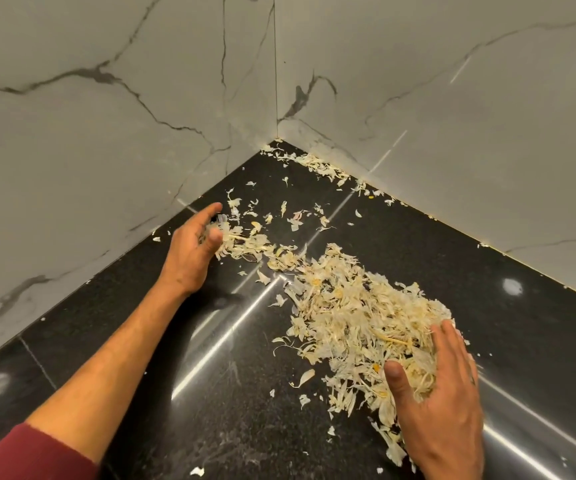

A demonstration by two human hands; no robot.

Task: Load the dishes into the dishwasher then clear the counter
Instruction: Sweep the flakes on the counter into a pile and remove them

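The right hand (pixel 442 393) lay flat with fingers spread, pressing the near edge of the peel pile (pixel 359 317), gripping nothing. The left hand (pixel 193 247) reached toward the corner on a bare forearm, fingers loosely curved against a thin trail of peels (pixel 245 242) beside its fingertips. Both rested on the black counter (pixel 210 393), marble walls (pixel 106 116) beyond them.

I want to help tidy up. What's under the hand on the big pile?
Under the right hand you can see pale peels heaped on the black counter. Whatever sits beneath its palm is covered.
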